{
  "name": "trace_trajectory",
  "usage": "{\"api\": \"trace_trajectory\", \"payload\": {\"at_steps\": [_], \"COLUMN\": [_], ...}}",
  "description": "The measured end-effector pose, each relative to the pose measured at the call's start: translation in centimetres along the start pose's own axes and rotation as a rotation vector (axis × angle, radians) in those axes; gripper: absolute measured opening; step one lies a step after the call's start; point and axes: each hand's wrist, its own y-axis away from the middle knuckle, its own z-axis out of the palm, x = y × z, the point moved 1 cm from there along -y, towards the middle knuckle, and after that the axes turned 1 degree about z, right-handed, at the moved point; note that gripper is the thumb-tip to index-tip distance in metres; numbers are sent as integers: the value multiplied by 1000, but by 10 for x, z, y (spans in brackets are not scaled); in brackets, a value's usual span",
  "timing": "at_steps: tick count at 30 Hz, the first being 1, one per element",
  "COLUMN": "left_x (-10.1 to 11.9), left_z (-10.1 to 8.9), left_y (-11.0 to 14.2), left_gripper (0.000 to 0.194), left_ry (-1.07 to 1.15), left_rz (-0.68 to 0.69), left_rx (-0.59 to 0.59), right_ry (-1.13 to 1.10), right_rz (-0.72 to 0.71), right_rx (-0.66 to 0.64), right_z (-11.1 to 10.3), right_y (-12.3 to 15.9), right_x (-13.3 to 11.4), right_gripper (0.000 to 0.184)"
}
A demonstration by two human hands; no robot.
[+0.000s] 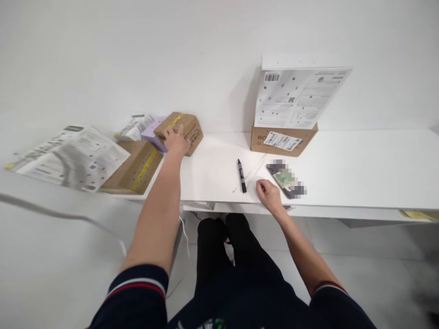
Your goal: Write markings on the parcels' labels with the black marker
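My left hand [177, 140] reaches to the far left of the table and grips a small brown cardboard box [194, 130] with yellow tape, its fingers over the top and near side. That box sits against a purple box [151, 133]. My right hand [269, 194] rests near the table's front edge, fingers curled in, with nothing seen in it. Left of it lies a black marker [242, 176]. To its right is a dark flat item [286, 179], blurred out in part.
A bigger taped cardboard box [137, 171] lies at left beside printed mailer bags [75, 157]. At the back of the white table [370, 169], a labelled cardboard box [259, 141] stands under a large printed white package [298, 98]. A grey cable [68, 212] hangs at left.
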Motion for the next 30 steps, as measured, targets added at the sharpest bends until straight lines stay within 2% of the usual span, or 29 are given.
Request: {"api": "trace_trajectory", "payload": {"at_steps": [2,4,6,7,9,10,12,14,17,19,21,23,26,28,30], "left_x": [3,12,29,41,70,88,127,168,214,225,215,188,129,86,48], "left_z": [-2,-2,2,5,14,19,26,30,32,31,29,26,18,12,9], "left_y": [-2,1,6,9,10,9,5,-1,-2,9,31,65,132,178,219], "left_gripper": [79,86,85,83,84,86,92,98,104,107,107,101,88,83,78], "left_ry": [-36,-21,100,201,467,614,909,1169,1365,1369,1366,1396,1474,1469,1440], "left_rz": [-21,12,113,179,313,380,503,583,650,664,663,654,577,451,326], "left_rx": [-21,37,113,124,80,46,-13,-61,-190,-210,-110,40,187,257,306], "right_ry": [-66,-96,-81,-67,-103,-152,-259,-356,-478,-537,-574,-578,-541,-551,-614], "right_rz": [-6,-5,21,60,75,66,90,125,62,-12,-56,-95,-175,-193,-155], "right_rx": [20,119,326,478,708,763,756,639,384,302,305,325,318,299,230], "right_z": [-7,-26,-58,-78,-117,-134,-159,-170,-167,-160,-152,-141,-115,-87,-54], "right_y": [-4,-16,-38,-52,-84,-101,-133,-157,-172,-167,-154,-136,-99,-68,-35], "right_x": [-1,-3,-2,0,5,8,13,17,12,4,-7,-20,-46,-66,-83], "right_gripper": [29,29,29,31,39,47,59,64,60,56,57,57,58,61,62]}}
